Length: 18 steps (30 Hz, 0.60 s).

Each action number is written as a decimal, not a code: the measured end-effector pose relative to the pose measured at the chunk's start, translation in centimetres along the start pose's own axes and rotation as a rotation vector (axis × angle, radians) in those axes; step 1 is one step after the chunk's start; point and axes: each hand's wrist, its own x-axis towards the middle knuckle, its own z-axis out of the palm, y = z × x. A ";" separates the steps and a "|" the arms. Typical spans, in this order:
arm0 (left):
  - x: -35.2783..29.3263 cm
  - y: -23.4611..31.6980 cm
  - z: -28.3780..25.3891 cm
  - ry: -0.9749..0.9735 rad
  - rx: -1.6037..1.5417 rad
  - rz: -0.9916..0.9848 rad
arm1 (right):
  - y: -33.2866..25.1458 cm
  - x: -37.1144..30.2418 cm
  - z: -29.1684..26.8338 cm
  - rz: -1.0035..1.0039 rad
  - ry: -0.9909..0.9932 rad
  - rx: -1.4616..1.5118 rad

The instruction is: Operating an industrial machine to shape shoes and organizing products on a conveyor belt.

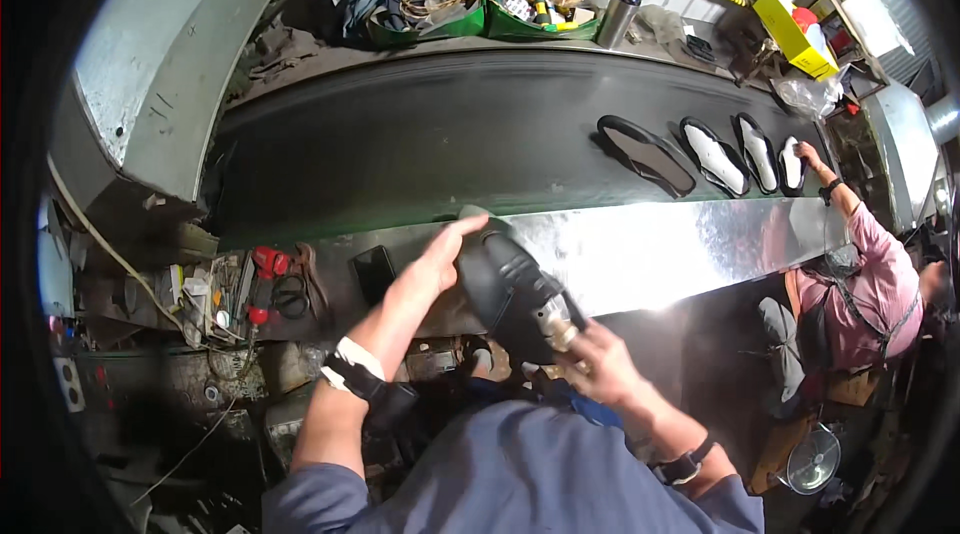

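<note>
I hold a black shoe (508, 269) in front of me, above the near edge of the metal ledge. It is tilted, toe up and to the left, and partly blurred. My left hand (440, 256) is closed against its toe end, fingertips at the tip. At the heel end, my right hand (597, 362) grips a brassy, tan-coloured part (556, 322) that sticks out of the shoe; I cannot tell what it is. A dark phone (374, 274) lies on the ledge by my left forearm.
Several black-rimmed soles (715, 156) rest on the dark belt (420, 149); a co-worker's hand (806, 152) touches the rightmost. Tools and a red-handled item (268, 262) lie left on the metal ledge (620, 244). Green bins (430, 29) and a steel flask (620, 14) stand behind.
</note>
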 end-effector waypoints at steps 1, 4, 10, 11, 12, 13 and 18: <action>1.3 -0.2 -1.7 0.092 0.083 0.081 | 0.5 -0.5 2.1 -0.146 -0.012 -0.123; 2.9 -0.3 -0.8 0.368 0.506 0.395 | 1.9 -0.5 6.0 -0.246 0.147 -0.302; 6.5 -1.6 -1.3 0.873 1.101 0.877 | 5.1 1.7 9.9 -0.049 0.413 0.170; 6.6 -1.7 -0.6 0.903 1.109 0.884 | 5.4 1.6 9.9 -0.048 0.408 0.170; 6.5 -2.0 -0.5 0.940 1.118 0.886 | 5.7 1.2 10.1 0.070 0.349 0.229; 6.1 -2.4 -0.8 0.948 1.116 0.877 | 5.9 0.7 10.2 0.189 0.289 0.285; 3.3 -6.3 -0.4 0.727 0.941 0.458 | 6.6 -4.9 6.9 0.069 -0.019 0.220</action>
